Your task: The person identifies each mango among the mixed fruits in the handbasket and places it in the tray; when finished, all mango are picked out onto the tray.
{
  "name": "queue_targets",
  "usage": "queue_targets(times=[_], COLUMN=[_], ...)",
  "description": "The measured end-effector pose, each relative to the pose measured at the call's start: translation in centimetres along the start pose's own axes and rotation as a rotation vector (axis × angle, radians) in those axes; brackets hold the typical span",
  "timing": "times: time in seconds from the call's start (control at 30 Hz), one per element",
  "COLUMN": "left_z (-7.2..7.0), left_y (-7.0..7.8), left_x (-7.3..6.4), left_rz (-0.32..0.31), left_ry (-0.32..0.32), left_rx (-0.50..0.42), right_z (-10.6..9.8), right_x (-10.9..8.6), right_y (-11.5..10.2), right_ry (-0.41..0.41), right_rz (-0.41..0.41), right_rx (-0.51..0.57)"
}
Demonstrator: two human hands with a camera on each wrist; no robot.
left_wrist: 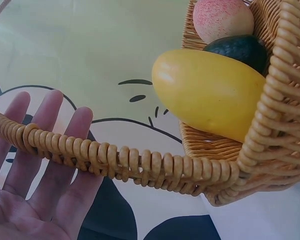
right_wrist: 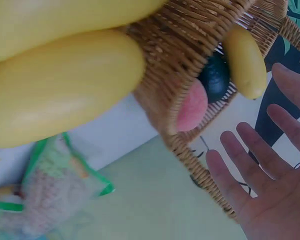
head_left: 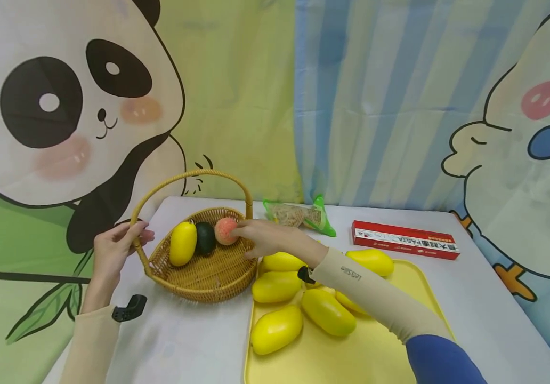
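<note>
My left hand holds the side of the handle of a wicker basket, the handle lying across its fingers with the thumb on the other side. In the basket lie a yellow mango-like fruit, a dark green avocado-like fruit and a pink peach. My right hand reaches over the basket's right rim beside the peach. Its fingers are spread and nothing is in them in the right wrist view, where the peach lies apart from them.
A yellow tray with several yellow mango-like fruits stands right of the basket, under my right forearm. Behind it lie a clear green-edged bag and a red pasta box. A cartoon-printed curtain hangs behind the table.
</note>
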State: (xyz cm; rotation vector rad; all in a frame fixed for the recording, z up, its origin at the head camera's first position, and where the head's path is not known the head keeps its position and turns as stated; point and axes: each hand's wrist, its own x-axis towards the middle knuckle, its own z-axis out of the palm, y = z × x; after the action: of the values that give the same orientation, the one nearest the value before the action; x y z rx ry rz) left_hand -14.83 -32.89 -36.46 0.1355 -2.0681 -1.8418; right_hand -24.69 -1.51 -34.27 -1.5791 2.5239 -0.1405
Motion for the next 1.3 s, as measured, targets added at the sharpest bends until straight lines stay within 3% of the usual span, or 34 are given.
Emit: queue_targets(times=[0.3,0.47,0.9,1.13,1.3], left_z=[0.1,0.3,-0.2,-0.2,-0.3], left_y=[-0.4,-0.2,0.2,0.1,-0.1], left_x=[0.0,0.0,0.0,0.1,0.1], left_rz=[-0.024,-0.002,-0.010,0.006,0.004], left_ry=[0.014,0.007,0.001,0.003,-0.011], left_rx=[-0.007,0.010,0.050,0.087,0.054], right_z=[-1.3,-1.5,-1.2,-0.4,0.7], right_x=[6.2,8.6,13.6,15.1,15.9], right_y=[-1.1,-1.2,-1.6,-2.1,-2.6], right_ry=[-0.012,-0.036,-0.046,-0.081,-0.115], right_rz=[-0.016,0.005,0.002,0.026,0.033], right_rx=[-0.020,-0.035,0.022,-0.008,-0.045])
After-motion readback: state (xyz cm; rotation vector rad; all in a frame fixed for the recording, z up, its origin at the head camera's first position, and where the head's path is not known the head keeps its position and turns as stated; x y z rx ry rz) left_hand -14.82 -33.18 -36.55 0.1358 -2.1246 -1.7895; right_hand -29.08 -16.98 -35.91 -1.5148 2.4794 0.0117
